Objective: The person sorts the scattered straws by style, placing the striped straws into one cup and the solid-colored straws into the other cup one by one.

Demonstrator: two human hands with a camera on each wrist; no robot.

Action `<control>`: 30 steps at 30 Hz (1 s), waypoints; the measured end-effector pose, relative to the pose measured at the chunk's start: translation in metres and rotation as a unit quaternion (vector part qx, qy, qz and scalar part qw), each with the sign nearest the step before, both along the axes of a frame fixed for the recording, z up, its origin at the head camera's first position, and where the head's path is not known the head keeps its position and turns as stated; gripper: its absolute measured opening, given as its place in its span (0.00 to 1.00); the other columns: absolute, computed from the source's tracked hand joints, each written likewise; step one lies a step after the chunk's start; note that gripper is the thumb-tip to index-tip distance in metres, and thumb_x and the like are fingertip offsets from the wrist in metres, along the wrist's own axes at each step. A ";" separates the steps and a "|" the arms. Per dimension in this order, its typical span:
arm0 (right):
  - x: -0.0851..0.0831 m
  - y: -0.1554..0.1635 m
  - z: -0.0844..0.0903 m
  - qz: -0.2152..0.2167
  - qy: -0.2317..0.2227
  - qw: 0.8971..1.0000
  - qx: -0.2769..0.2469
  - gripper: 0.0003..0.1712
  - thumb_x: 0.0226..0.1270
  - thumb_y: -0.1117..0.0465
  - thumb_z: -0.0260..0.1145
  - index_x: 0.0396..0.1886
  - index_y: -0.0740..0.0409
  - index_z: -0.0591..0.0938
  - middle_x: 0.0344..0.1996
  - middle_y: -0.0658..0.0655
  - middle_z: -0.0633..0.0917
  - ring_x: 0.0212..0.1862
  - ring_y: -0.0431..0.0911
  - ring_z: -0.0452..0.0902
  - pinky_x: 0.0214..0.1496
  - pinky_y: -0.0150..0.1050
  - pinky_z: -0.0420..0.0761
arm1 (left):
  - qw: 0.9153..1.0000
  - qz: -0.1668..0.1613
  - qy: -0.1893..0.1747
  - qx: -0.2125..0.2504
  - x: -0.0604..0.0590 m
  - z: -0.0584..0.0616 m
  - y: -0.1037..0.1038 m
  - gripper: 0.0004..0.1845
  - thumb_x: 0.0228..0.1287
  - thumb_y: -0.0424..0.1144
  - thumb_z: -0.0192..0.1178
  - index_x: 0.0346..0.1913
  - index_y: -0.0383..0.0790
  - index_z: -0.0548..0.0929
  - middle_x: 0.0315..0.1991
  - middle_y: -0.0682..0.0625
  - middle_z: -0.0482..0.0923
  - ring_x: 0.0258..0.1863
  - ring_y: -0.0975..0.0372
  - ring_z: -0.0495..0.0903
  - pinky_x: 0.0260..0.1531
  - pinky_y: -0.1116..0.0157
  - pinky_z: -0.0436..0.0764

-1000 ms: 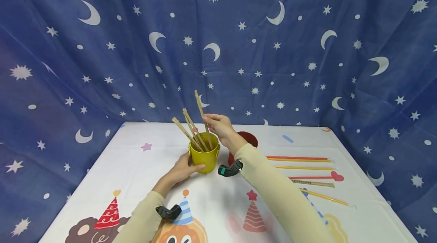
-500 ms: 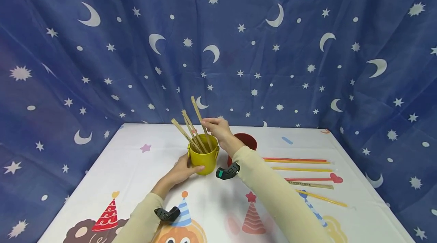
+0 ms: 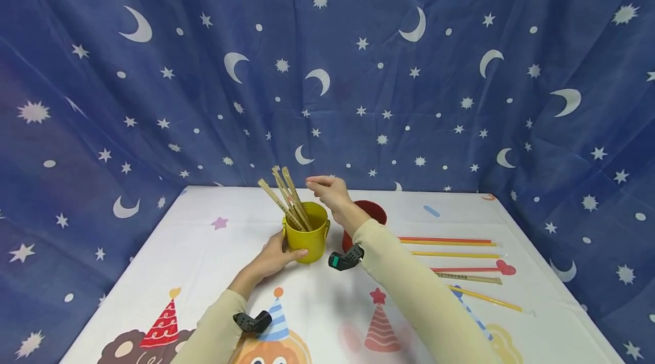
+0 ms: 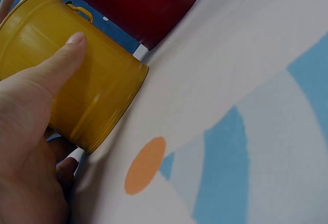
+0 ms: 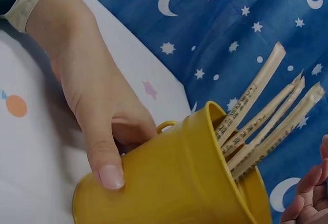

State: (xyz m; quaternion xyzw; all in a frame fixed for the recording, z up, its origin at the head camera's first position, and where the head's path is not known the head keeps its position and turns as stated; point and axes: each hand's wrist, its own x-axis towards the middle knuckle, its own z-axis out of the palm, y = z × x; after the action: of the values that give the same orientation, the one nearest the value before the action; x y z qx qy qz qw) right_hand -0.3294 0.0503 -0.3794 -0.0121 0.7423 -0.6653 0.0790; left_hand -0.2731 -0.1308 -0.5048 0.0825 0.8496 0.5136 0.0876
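A yellow bucket (image 3: pixel 307 242) stands on the white printed tablecloth (image 3: pixel 204 250). Several flat wooden sticks (image 3: pixel 286 196) lean to the left inside it. My left hand (image 3: pixel 271 259) grips the bucket's lower side, with the thumb (image 4: pixel 61 60) pressed on its wall (image 4: pixel 102 90). My right hand (image 3: pixel 327 190) hovers just above and right of the rim, fingers relaxed and holding nothing. In the right wrist view the sticks (image 5: pixel 266 121) poke out of the bucket (image 5: pixel 189 183), the left hand (image 5: pixel 97 106) wraps it, and my right fingertips (image 5: pixel 310 193) show at the lower right edge.
A red cup (image 3: pixel 376 211) stands just right of the bucket, partly behind my right forearm, and also shows in the left wrist view (image 4: pixel 138 3). Several coloured straws (image 3: pixel 445 240) and a wrapped stick (image 3: pixel 468 278) lie on the right. A star-patterned blue curtain (image 3: pixel 409 96) backs the table.
The right hand let go of the tall wooden stick, which slid down into the bucket among the others. The left hand kept its hold on the bucket.
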 end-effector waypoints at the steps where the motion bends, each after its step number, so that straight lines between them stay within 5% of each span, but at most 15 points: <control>1: 0.001 0.001 0.001 0.000 0.004 1.000 0.002 0.16 0.72 0.55 0.66 0.55 0.54 0.86 0.57 0.56 0.84 0.53 0.50 0.77 0.67 0.48 0.78 | 1.000 0.000 0.000 -0.001 0.000 0.000 0.000 0.54 0.57 0.58 0.72 0.79 0.40 0.57 0.79 0.40 0.58 0.80 0.46 0.55 0.80 0.44 0.52; 11: 0.016 0.020 0.016 0.026 0.092 0.994 0.047 0.16 0.72 0.54 0.66 0.52 0.57 0.87 0.45 0.55 0.86 0.40 0.42 0.76 0.50 0.36 0.76 | 1.000 -0.010 0.011 0.008 0.001 -0.001 0.000 0.51 0.58 0.56 0.71 0.78 0.38 0.59 0.78 0.40 0.61 0.80 0.46 0.57 0.80 0.44 0.53; 22: 0.040 0.057 0.023 0.064 0.146 0.985 0.063 0.17 0.74 0.53 0.64 0.53 0.59 0.86 0.27 0.46 0.80 0.40 0.43 0.76 0.54 0.41 0.75 | 1.000 -0.006 0.004 0.003 0.002 -0.001 -0.001 0.53 0.58 0.58 0.71 0.79 0.38 0.57 0.79 0.39 0.58 0.80 0.45 0.55 0.80 0.44 0.52; 30: 0.059 0.088 0.011 0.063 0.151 0.984 0.070 0.16 0.76 0.56 0.62 0.52 0.60 0.86 0.32 0.54 0.82 0.42 0.47 0.75 0.53 0.39 0.79 | 1.000 -0.003 0.002 0.004 0.003 -0.001 -0.001 0.54 0.58 0.58 0.71 0.79 0.37 0.57 0.79 0.38 0.58 0.80 0.44 0.55 0.80 0.43 0.54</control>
State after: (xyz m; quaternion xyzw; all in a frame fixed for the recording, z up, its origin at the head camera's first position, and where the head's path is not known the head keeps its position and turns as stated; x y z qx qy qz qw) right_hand -0.2701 0.1384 -0.3679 -0.1542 0.7879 -0.5962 0.0084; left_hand -0.2702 -0.1318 -0.5059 0.0867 0.8476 0.5162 0.0872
